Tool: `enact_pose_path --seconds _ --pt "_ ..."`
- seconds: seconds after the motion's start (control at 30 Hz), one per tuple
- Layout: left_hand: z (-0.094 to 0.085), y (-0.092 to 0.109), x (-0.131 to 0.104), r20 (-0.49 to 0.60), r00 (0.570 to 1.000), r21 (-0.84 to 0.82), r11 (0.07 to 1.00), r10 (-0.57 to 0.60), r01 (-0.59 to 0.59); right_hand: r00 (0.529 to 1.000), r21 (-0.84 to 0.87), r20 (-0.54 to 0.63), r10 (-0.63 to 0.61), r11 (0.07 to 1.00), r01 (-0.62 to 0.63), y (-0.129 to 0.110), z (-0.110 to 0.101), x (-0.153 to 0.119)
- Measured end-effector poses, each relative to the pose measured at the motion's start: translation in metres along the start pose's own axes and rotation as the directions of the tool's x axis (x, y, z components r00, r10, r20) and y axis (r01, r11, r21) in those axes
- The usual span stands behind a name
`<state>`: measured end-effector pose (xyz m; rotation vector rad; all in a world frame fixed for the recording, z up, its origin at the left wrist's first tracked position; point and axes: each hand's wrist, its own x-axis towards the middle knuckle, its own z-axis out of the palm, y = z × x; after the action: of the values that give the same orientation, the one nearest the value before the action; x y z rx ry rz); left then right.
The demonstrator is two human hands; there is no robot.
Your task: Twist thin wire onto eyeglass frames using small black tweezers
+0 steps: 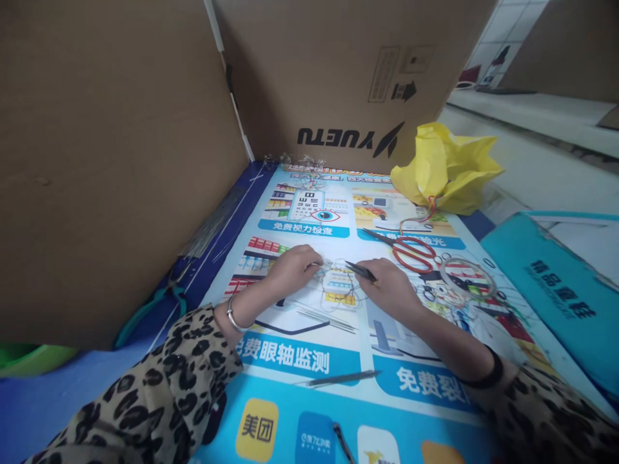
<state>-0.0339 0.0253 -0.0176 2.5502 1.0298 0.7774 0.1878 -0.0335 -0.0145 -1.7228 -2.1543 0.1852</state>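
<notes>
My left hand [304, 267] is closed in a pinch on the edge of a thin wire loop piece [345, 298], which lies between both hands over the printed sheet. In my right hand [389, 287] is a pair of dark needle-nose pliers [362, 270], tips pointing left toward the wire; whether the jaws grip it I cannot tell. Several straight thin wires [326, 320] lie just below the hands. Red-handled scissors [411, 252] rest beyond my right hand, and a coil of pale wire [468, 277] sits right of it.
Cardboard walls [120, 148] stand at the left and back. A yellow bag [447, 171] and a teal box [561, 290] are at the right. Teal-handled pliers [155, 309] lie left, a bundle of thin rods [344, 377] nearer me, and small wire pieces [300, 161] at the back.
</notes>
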Motion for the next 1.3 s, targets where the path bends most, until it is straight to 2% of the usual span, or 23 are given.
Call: enact_pose_path --seconds 0.13,0.37,0.7,1.03,1.3 --pt "0.0 0.0 0.0 0.061 0.998 0.096 0.995 0.01 -0.016 1.0 -0.014 0.017 -0.012 1.0 0.012 0.0 -0.001 0.0" --pt "-0.007 0.008 -0.001 0.104 0.991 0.162 0.985 -0.084 0.066 1.0 0.001 0.012 0.013 1.0 -0.013 -0.002 -0.002 0.001" --pt "-0.01 0.013 -0.006 0.115 0.985 0.252 0.963 -0.131 0.099 1.0 -0.011 0.02 0.013 1.0 -0.013 0.0 0.0 0.002" --pt "-0.01 0.013 -0.005 0.113 0.983 0.266 0.958 -0.142 0.108 0.999 -0.071 0.023 0.043 0.997 -0.042 -0.002 -0.001 0.005" --pt "-0.01 0.013 -0.006 0.091 0.98 0.213 0.965 -0.175 0.152 1.0 -0.07 0.003 0.005 0.998 -0.005 0.0 0.001 0.004"
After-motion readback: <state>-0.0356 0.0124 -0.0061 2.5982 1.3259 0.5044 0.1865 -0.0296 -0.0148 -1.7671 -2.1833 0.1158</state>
